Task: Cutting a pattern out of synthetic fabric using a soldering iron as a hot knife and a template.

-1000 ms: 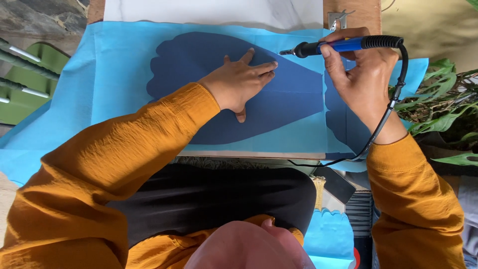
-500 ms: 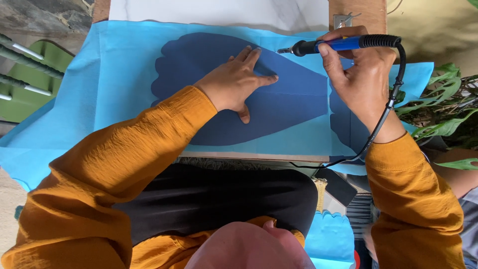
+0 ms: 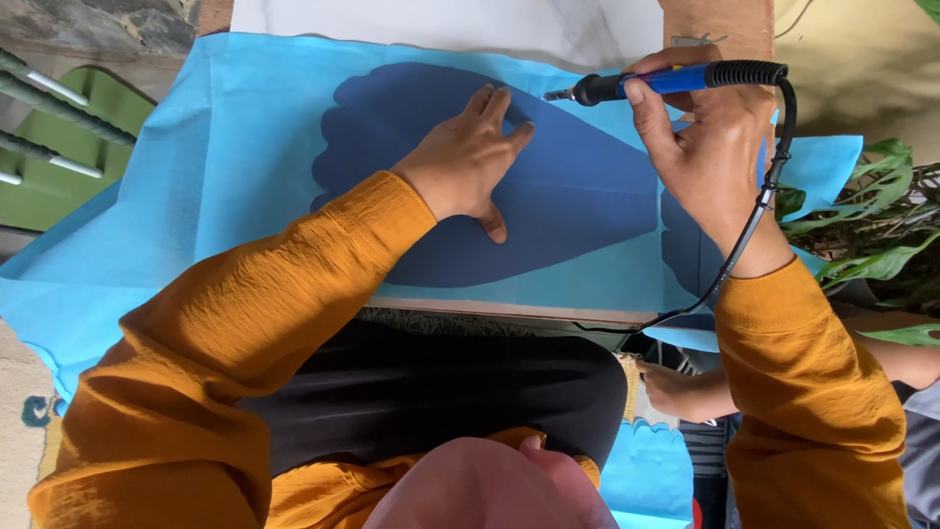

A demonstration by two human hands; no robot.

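1. Left hand (image 3: 468, 157), centre frame, lies flat with fingers spread on the dark blue shape (image 3: 578, 196), pinning it to the light blue fabric (image 3: 245, 176).
2. Right hand (image 3: 700, 147), upper right, is clamped around a blue-handled hot tool (image 3: 676, 80), tip pointing left at the shape's upper edge; black cord (image 3: 759, 211) trails down the wrist.
3. Judged step: working along the shape's outline.
4. Next move calls for steady tip contact and taut fabric under the palm.
5. Another person's hand (image 3: 671, 387) shows lower right, apart.

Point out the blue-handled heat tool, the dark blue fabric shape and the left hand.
blue-handled heat tool (image 3: 676, 80), head view, on the blue grip.
dark blue fabric shape (image 3: 578, 196), head view, on its bare middle.
left hand (image 3: 470, 162), head view, on the back of the hand.
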